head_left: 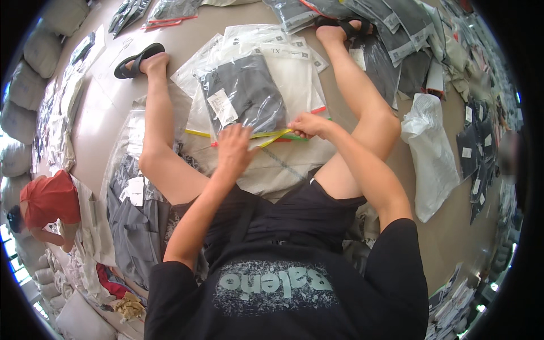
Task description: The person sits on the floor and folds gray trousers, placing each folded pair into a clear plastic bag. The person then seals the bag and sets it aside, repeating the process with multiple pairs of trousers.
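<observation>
A clear plastic bag (276,96) with a folded dark grey garment (243,79) inside lies between my legs on a stack of other bags. The garment carries a white tag (222,107). Along the bag's near edge runs a yellow strip (277,135), its right end lifted at a slant. My right hand (309,124) pinches the bag by this strip at the near right corner. Over the near left part of the edge, my left hand (234,148) has its fingers apart, slightly blurred, with the thumb by the strip; whether it presses the bag I cannot make out.
Pale empty-looking bags (297,79) with coloured edges lie beneath. Packed dark garments (391,34) pile up at the far right. A white plastic sack (428,153) lies right of my knee. Grey clothes (136,209) lie to the left. Another person in red (54,198) bends at far left.
</observation>
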A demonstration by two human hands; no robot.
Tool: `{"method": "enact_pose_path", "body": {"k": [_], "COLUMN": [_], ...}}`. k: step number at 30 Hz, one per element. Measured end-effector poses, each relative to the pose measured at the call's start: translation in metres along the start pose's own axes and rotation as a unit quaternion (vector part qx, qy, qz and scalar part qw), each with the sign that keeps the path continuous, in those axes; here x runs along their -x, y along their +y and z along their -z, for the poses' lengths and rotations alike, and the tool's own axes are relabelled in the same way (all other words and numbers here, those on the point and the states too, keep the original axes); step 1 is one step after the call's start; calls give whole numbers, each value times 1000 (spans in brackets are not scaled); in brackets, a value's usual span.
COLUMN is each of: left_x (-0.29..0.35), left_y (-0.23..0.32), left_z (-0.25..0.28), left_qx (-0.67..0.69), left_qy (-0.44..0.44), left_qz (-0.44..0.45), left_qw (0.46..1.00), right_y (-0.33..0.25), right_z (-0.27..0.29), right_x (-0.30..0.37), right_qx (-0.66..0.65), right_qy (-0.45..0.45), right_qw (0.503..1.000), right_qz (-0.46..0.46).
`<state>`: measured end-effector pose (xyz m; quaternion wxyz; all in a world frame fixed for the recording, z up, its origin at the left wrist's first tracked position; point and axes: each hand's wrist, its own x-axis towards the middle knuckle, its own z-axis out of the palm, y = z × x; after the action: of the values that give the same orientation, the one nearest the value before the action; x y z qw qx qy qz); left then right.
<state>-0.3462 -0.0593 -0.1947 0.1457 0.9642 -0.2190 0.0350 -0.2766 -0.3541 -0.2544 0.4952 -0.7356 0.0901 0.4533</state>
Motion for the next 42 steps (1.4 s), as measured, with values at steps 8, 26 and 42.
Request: {"method": "enact_pose_path", "body": {"k": [8, 26, 42], "left_x": [-47, -15, 37], "left_y": [39, 45, -7], "left_z": [-16, 102, 32], "left_qx": [72, 81, 123], "left_qy": [192, 278, 134], "left_qz": [-113, -205, 12], "left_qw": [972, 935, 983], "right_y": [-43, -142, -14], "right_z": [-7, 22, 280], "right_x": [35, 68, 222], "right_qx": [-115, -236, -261], "right_qy": [-31, 276, 389], "right_qw": [986, 894, 857], "right_qz": [117, 264, 216]}}
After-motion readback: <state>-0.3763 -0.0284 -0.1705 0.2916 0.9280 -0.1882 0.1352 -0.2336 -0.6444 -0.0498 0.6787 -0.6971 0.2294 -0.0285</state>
